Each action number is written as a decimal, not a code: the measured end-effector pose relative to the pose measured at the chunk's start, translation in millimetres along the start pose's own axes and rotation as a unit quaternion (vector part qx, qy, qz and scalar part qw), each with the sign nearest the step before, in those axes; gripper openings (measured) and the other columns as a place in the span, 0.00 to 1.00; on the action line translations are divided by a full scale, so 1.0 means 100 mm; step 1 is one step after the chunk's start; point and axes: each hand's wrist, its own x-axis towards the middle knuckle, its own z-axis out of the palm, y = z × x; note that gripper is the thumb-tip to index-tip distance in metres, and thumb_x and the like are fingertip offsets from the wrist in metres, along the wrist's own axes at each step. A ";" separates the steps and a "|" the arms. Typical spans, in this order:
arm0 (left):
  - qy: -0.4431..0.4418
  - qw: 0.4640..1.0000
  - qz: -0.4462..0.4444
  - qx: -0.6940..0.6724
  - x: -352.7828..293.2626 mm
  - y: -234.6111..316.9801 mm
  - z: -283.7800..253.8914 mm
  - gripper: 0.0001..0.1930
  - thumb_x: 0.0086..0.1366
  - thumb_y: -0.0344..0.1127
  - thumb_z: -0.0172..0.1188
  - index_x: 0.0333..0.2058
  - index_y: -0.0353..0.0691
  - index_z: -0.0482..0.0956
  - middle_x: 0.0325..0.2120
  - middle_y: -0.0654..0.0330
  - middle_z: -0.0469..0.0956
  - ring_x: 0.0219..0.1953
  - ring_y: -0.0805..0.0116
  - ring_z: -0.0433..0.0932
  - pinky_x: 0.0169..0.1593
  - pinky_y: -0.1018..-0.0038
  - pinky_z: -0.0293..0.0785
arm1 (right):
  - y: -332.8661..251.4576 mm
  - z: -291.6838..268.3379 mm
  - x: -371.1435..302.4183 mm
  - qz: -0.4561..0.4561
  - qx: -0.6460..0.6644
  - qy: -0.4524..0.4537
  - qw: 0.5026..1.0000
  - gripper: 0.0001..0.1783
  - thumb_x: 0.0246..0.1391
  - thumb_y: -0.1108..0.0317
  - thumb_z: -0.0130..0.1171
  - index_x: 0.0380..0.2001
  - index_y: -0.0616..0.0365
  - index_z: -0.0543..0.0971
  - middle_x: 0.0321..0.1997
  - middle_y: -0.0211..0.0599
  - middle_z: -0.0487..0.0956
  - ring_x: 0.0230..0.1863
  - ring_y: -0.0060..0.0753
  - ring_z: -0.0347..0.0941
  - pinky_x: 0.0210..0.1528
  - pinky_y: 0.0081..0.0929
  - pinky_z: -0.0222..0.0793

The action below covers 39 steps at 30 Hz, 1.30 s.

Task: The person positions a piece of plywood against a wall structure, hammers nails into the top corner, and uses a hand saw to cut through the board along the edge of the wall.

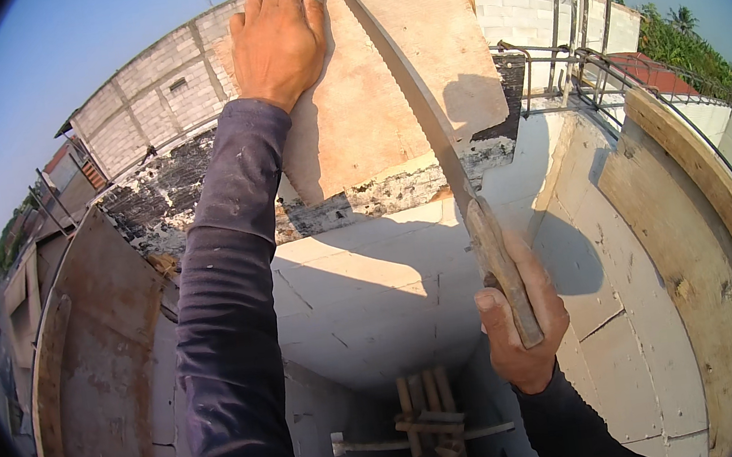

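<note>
A tan plywood board [400, 53] lies on top of the block wall ahead of me. My left hand [280, 44] holds the board's upper left edge, fingers bent and thumb on its face; the fingertips are hidden. In my right hand [525, 319] is the worn wooden handle of a handsaw [409, 88]. Its long toothed blade slants up and left across the board, with its far end at the top of the view. Whether the teeth sit in a cut, I cannot tell. The right hand's fingers are slightly blurred.
Under the board runs a dark, paint-flecked plank [389, 191] along the white block wall [364, 292]. Upright steel rebar [580, 5] rises at the far right. Wooden planks [681, 220] line the right side, a plywood panel [103, 295] the left. Wooden poles [426, 402] stand far below.
</note>
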 end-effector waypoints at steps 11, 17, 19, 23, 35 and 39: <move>0.019 1.000 0.009 0.018 -0.05 -0.04 -0.08 0.17 0.79 0.48 0.49 0.44 0.41 0.79 0.39 0.57 0.80 0.44 0.53 0.75 0.51 0.56 0.64 | -0.11 0.19 0.19 0.022 0.032 -0.002 0.999 0.31 0.67 0.69 0.65 0.68 0.68 0.70 0.61 0.59 0.81 0.60 0.42 0.82 0.60 0.33 0.76; 0.043 0.999 0.018 0.005 -0.03 0.06 -0.04 0.17 0.78 0.48 0.50 0.43 0.41 0.79 0.39 0.57 0.79 0.44 0.53 0.75 0.51 0.56 0.65 | -0.14 0.39 1.03 -0.055 0.004 0.026 0.998 0.30 0.65 0.71 0.65 0.68 0.66 0.72 0.59 0.56 0.82 0.59 0.34 0.81 0.60 0.30 0.75; 0.020 1.000 0.001 0.004 0.00 0.08 -0.06 0.16 0.77 0.48 0.50 0.42 0.41 0.79 0.39 0.57 0.79 0.44 0.53 0.75 0.51 0.56 0.65 | -0.14 0.44 1.27 -0.075 0.032 0.033 0.996 0.29 0.65 0.71 0.65 0.67 0.68 0.72 0.56 0.52 0.82 0.53 0.29 0.79 0.55 0.28 0.75; 0.041 0.999 0.008 0.007 0.00 0.10 -0.07 0.17 0.77 0.48 0.50 0.42 0.41 0.79 0.38 0.56 0.80 0.44 0.52 0.75 0.50 0.56 0.65 | 0.04 0.51 1.22 -0.142 0.013 0.041 0.989 0.29 0.67 0.69 0.65 0.67 0.69 0.72 0.52 0.44 0.82 0.42 0.23 0.78 0.45 0.23 0.76; 0.029 0.994 -0.020 -0.102 0.05 0.24 -0.03 0.13 0.74 0.40 0.57 0.43 0.34 0.78 0.37 0.45 0.79 0.42 0.46 0.77 0.50 0.54 0.72 | -0.09 0.29 1.23 -0.099 0.019 0.016 0.995 0.28 0.66 0.67 0.66 0.66 0.64 0.75 0.60 0.52 0.82 0.56 0.36 0.80 0.59 0.31 0.75; 0.078 0.994 -0.006 -0.077 -0.01 0.16 -0.10 0.12 0.75 0.38 0.53 0.40 0.35 0.80 0.33 0.45 0.79 0.39 0.43 0.78 0.47 0.52 0.72 | -0.03 0.37 0.96 -0.109 0.023 0.031 0.993 0.29 0.67 0.63 0.66 0.66 0.65 0.76 0.58 0.48 0.82 0.51 0.28 0.81 0.53 0.26 0.78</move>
